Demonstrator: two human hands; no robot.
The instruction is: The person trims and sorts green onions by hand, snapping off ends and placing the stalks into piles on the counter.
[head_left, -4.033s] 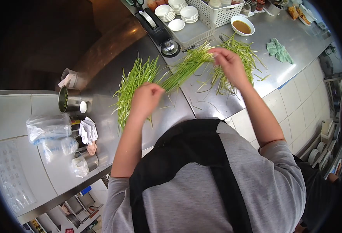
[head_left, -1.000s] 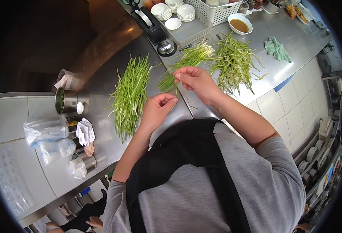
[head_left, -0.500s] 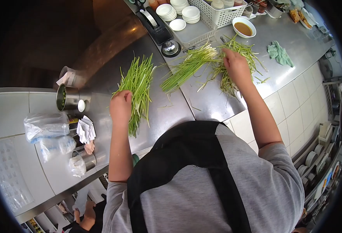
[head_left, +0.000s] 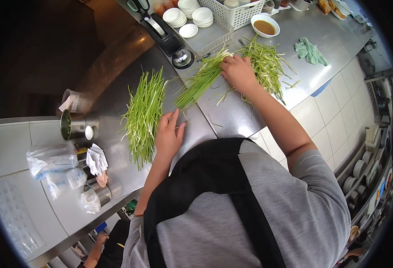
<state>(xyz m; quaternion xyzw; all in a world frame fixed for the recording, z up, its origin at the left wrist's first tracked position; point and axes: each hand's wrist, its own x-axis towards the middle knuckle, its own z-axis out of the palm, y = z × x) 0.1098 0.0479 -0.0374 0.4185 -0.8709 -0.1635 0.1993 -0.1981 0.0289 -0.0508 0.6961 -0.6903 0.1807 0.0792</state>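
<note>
A middle bunch of chives [head_left: 201, 82] lies aslant on the steel counter, white ends toward the upper right. My right hand [head_left: 239, 73] is on those white ends, fingers curled over them; the undersides of the fingers are hidden. Below the bunch's green tips is my left hand [head_left: 169, 136], fingers apart and nothing in it. Left of that hand lies a larger bunch of chives [head_left: 145, 116], spread lengthwise. Beyond my right hand sits a loose, tangled heap of chives [head_left: 268, 67] with some yellowish stalks.
Near the back stand a tape dispenser [head_left: 160, 33], a bell [head_left: 182, 58], stacked white dishes [head_left: 174, 17], a white basket [head_left: 234, 17] and a bowl of brown sauce [head_left: 265, 26]. A green cloth [head_left: 311, 51] lies right. Metal pots [head_left: 73, 125] and plastic bags [head_left: 53, 149] are left.
My left hand has left the larger bunch and moved right, its fingers opening. My right hand has come left from the loose heap onto the middle bunch. The view has shifted slightly.
</note>
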